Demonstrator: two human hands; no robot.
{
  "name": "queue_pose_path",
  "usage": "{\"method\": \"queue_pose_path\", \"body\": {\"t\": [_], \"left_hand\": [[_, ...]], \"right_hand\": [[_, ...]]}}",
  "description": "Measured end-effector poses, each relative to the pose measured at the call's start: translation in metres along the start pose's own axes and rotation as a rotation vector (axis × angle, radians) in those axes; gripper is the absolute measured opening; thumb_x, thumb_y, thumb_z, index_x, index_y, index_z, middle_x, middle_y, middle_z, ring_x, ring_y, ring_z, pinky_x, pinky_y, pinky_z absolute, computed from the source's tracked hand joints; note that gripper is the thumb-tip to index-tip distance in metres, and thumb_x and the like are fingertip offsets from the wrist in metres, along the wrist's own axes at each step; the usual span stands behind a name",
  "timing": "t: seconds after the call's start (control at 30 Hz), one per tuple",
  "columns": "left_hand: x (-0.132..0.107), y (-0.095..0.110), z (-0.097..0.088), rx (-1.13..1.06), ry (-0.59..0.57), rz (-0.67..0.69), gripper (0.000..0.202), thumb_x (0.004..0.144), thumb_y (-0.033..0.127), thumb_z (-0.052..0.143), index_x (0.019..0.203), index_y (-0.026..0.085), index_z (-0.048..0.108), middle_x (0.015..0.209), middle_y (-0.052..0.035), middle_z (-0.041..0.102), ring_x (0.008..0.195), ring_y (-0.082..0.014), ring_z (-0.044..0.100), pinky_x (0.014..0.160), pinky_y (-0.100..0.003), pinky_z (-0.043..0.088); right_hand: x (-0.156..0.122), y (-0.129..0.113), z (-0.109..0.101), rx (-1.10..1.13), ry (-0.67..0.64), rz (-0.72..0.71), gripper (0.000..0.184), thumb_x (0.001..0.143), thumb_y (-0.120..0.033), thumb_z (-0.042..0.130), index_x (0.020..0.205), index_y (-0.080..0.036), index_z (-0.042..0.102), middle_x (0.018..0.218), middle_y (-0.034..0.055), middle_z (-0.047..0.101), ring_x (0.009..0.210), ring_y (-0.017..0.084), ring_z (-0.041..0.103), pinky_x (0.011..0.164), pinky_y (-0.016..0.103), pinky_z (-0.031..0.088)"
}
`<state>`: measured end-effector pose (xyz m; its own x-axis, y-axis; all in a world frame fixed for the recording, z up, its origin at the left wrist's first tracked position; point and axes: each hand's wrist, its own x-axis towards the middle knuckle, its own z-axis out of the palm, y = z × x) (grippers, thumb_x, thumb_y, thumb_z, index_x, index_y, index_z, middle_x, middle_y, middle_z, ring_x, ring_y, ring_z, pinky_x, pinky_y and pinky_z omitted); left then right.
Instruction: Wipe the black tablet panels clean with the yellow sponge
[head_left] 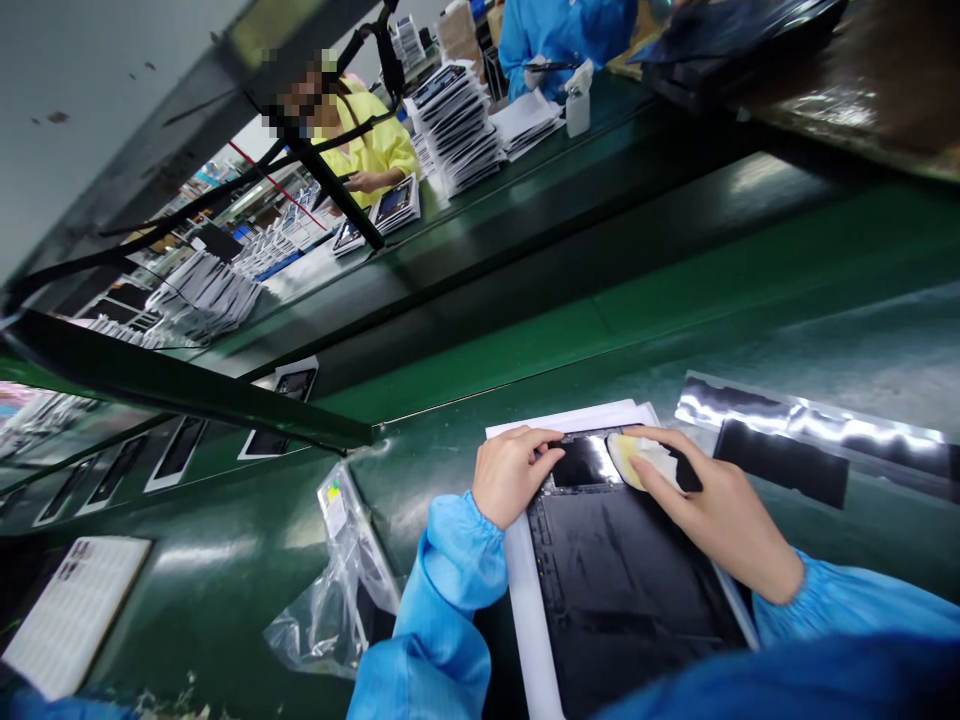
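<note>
A dark, opened tablet housing (630,590) lies on white paper sheets (536,640) on the green bench. My left hand (514,470) is at its upper left corner, thumb and index finger bent close together over the edge. Between the thumb and fingers of my right hand (712,500) is a yellowish-white wiping pad (637,462). The pad touches the upper part of the housing, beside a shiny black rectangle (581,461). My right fingers partly hide the pad and the upper right corner.
Dark film strips (784,462) lie at right. A clear plastic bag (322,610) and a white tray (79,610) are at left. A green metal post (187,385) slants across. Beyond it, tablets (176,450) lie in a row; co-workers sit behind paper stacks (457,130).
</note>
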<state>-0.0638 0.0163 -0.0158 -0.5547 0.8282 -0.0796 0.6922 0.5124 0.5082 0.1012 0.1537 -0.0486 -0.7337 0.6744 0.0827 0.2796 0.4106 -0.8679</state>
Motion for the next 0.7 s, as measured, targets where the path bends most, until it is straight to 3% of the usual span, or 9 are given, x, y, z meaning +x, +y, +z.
{"method": "queue_pose_path", "body": {"t": [0.23, 0.47, 0.7], "left_hand": [[0.001, 0.0, 0.0, 0.011, -0.004, 0.003, 0.019, 0.087, 0.024, 0.066, 0.103, 0.029, 0.077, 0.084, 0.0027, 0.075, 0.07, -0.0123, 0.065, 0.07, -0.023, 0.051], [0.0, 0.0, 0.0, 0.044, -0.022, -0.009, 0.019, 0.089, 0.025, 0.066, 0.104, 0.029, 0.076, 0.085, 0.0028, 0.075, 0.071, -0.0126, 0.065, 0.07, -0.024, 0.05], [-0.005, 0.01, -0.001, 0.375, 0.005, 0.093, 0.023, 0.09, 0.033, 0.066, 0.112, 0.026, 0.069, 0.09, -0.0011, 0.073, 0.088, -0.0184, 0.066, 0.067, -0.025, 0.049]], "right_hand": [[0.0, 0.003, 0.001, -0.017, 0.0, 0.011, 0.036, 0.083, -0.052, 0.05, 0.103, -0.026, 0.063, 0.077, 0.0001, 0.074, 0.027, 0.008, 0.03, 0.04, 0.026, 0.039], [0.0, 0.001, 0.0, -0.016, -0.003, 0.004, 0.036, 0.082, -0.052, 0.05, 0.102, -0.025, 0.064, 0.07, -0.0019, 0.073, 0.026, 0.008, 0.031, 0.041, 0.025, 0.039], [0.0, 0.003, 0.001, -0.013, -0.002, -0.005, 0.034, 0.083, -0.051, 0.05, 0.103, -0.026, 0.062, 0.078, -0.0009, 0.076, 0.026, 0.008, 0.032, 0.043, 0.026, 0.041]]}}
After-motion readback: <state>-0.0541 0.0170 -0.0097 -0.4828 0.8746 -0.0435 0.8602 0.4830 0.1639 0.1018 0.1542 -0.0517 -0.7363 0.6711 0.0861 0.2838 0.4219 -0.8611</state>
